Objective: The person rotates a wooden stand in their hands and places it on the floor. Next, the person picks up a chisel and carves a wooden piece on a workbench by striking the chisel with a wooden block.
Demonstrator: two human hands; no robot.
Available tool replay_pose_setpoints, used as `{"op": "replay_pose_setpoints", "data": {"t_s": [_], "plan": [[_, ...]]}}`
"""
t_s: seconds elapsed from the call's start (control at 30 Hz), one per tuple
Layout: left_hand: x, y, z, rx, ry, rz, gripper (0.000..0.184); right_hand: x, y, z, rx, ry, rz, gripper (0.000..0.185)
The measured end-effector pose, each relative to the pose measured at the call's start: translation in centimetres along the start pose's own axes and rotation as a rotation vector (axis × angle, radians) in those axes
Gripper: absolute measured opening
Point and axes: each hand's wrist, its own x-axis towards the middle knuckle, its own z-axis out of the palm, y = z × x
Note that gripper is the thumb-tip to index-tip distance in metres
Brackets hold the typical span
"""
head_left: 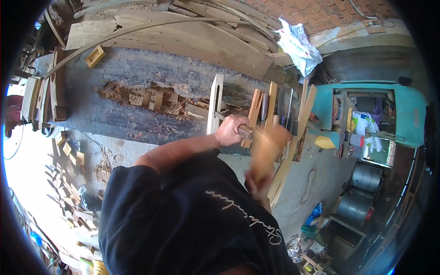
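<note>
My left hand (230, 130) is wrapped round the wooden handle of a chisel (246, 132), whose metal end points left to a pale slotted wood piece (212, 120). That piece lies across the dark, worn workbench (174, 126). Whether the chisel tip touches the wood is too small to tell. My right hand (258, 184), smeared by motion, is closed on a wooden mallet (270, 146), blurred as well, just right of the chisel handle. Beside the mallet are an orange-brown wood piece (255, 112) and a long wooden bar (272, 103).
Long boards (183, 39) lie along the bench's far side. A yellowish block (95, 57) sits at its far left. Wood offcuts (68, 160) cover the floor at left. At right are a teal machine frame (410, 114), metal drums (355, 206) and a white plastic bag (300, 48).
</note>
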Motion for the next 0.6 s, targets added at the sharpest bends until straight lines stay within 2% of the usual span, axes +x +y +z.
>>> {"op": "replay_pose_setpoints", "data": {"t_s": [0.03,0.1,0.13,0.17,0.2,0.27,0.3,0.33,0.4,0.43,0.47,0.53,0.57,0.6], "plan": [[0.1,-0.1,0.1,-0.025,0.045,0.013,0.026,1.8,-3.0,-0.1,-0.011,-0.063,0.203,0.048],[0.5,-0.4,0.1,-0.047,0.109,0.03,0.026,3.0,-5.1,-1.2,0.05,0.0,0.213,0.048],[0.4,-0.4,0.1,-0.041,0.088,0.025,0.025,3.1,-6.0,-1.7,0.114,0.062,0.243,0.049],[0.1,-0.4,0.2,-0.037,0.061,0.019,0.024,3.3,-7.2,-1.5,0.255,0.237,0.158,0.047],[0.0,-0.2,0.2,-0.029,0.034,0.018,0.023,3.1,-6.5,-1.9,0.255,0.236,0.161,0.047],[0.0,0.3,-0.2,-0.004,0.025,0.015,0.024,2.6,-4.4,-2.5,0.245,0.152,-0.179,0.048],[0.0,0.5,-0.3,-0.004,0.015,-0.006,0.024,2.0,-4.5,-1.8,0.164,0.116,-0.09,0.051],[0.1,0.6,-0.3,-0.005,0.009,-0.026,0.023,2.2,-4.0,-1.4,0.163,0.12,-0.095,0.051],[0.2,0.5,-0.3,-0.018,0.025,-0.011,0.023,2.6,-3.2,-0.6,-0.007,-0.072,0.281,0.048],[0.4,0.4,-0.3,-0.029,0.05,0.001,0.023,3.0,-3.1,-0.9,-0.103,-0.015,0.112,0.044],[0.6,0.1,-0.5,-0.025,0.063,-0.002,0.023,3.1,-3.4,-1.0,-0.101,-0.025,0.102,0.044],[0.2,0.3,-0.4,0.008,0.051,-0.002,0.022,3.7,-8.7,-1.4,0.399,0.286,0.256,0.045],[0.2,0.4,-0.4,0.009,0.05,-0.003,0.023,2.7,-7.4,-2.1,0.533,0.152,0.219,0.047],[0.1,0.4,-0.3,0.009,0.039,-0.002,0.023,1.0,-3.9,-1.9,0.536,0.161,0.224,0.047]]}}
